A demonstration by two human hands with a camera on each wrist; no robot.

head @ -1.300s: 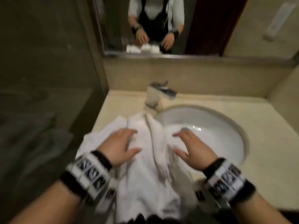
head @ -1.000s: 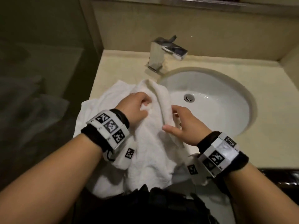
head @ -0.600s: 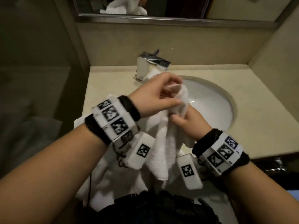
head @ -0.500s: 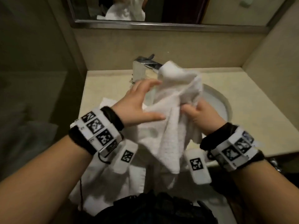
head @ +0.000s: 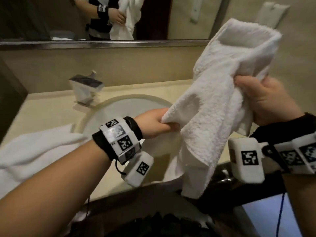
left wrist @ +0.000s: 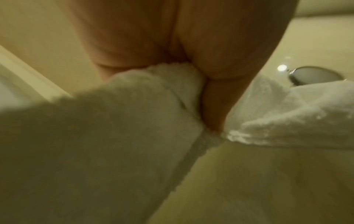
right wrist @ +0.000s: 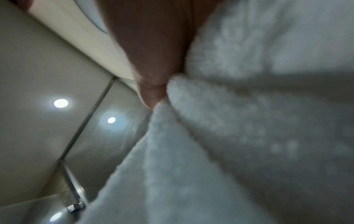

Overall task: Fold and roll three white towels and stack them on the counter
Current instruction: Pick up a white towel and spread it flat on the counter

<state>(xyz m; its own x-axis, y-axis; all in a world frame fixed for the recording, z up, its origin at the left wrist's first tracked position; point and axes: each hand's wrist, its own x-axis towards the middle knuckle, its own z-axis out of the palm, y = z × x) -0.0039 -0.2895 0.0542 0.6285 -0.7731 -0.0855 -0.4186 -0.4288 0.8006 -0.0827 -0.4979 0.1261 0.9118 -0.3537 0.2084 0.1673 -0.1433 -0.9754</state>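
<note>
A white terry towel [head: 215, 103] hangs in the air above the right side of the sink, bunched and partly unfolded. My right hand [head: 263, 100] grips its upper part at the right, fingers curled into the cloth. My left hand [head: 157, 124] pinches a lower left corner over the basin. Seen from the left wrist, the towel [left wrist: 134, 121] is wrapped around my fingers; the right wrist view is filled by the towel [right wrist: 249, 121]. More white towel [head: 37, 151] lies crumpled on the counter at the left.
The oval white sink [head: 123, 108] is set in a beige counter [head: 44, 110], with a chrome faucet [head: 86, 89] behind it. A mirror [head: 102, 19] runs along the back wall. The counter's dark front edge is close to my body.
The towel has been lifted off the counter and carried up and to the right. My left hand shifted from its upper part to a lower corner; my right hand rose with it.
</note>
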